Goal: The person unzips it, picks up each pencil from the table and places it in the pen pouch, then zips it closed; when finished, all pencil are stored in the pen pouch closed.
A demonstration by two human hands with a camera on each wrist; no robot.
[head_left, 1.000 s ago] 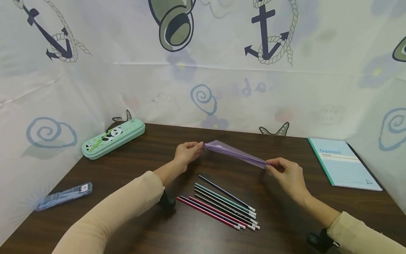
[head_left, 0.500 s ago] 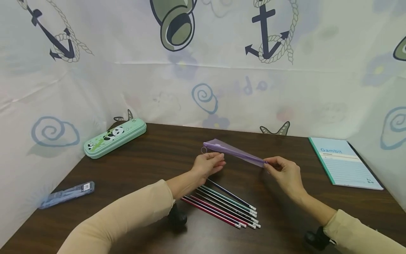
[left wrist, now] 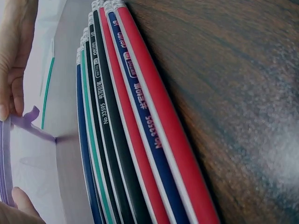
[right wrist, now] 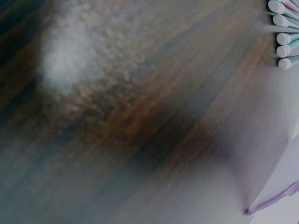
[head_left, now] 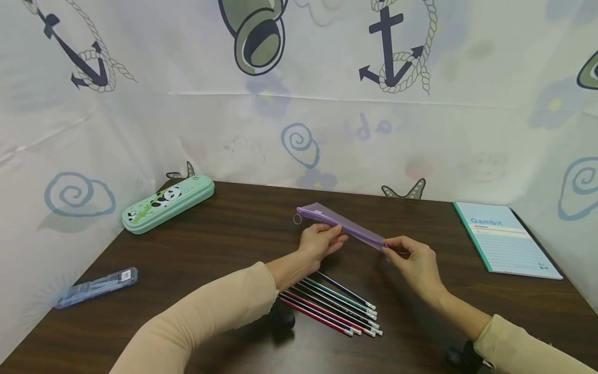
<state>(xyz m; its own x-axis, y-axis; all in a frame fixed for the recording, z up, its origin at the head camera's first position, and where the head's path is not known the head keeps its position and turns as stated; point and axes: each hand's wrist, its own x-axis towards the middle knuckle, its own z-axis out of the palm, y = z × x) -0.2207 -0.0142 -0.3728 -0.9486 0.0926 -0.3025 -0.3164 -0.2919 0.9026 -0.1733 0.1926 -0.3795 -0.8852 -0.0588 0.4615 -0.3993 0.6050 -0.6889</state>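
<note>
A clear purple zip pouch [head_left: 352,224] with a ring pull at its left end is held above the table. My right hand [head_left: 418,262] pinches its right end between thumb and fingers. Along the pouch's zip edge, near the middle, my left hand [head_left: 317,244] grips with the thumb on the near side. Several pencils [head_left: 331,306] lie side by side below, their left ends hidden behind the left wrist. They are red, dark blue, black and green, with white-tipped ends. The left wrist view shows the purple zip strip [left wrist: 4,158] between both hands.
A mint panda pencil case [head_left: 168,204] lies at the back left. Nearer, at the left edge, is a translucent blue case [head_left: 98,287]. A light blue notebook [head_left: 506,241] lies at the right. Patterned cloth [head_left: 224,130] hangs behind the dark wooden table [head_left: 224,213].
My left hand has let go of the pouch's ring-pull end and moved right, and now grips the middle of the edge. The right hand has shifted slightly left, still pinching its end.
</note>
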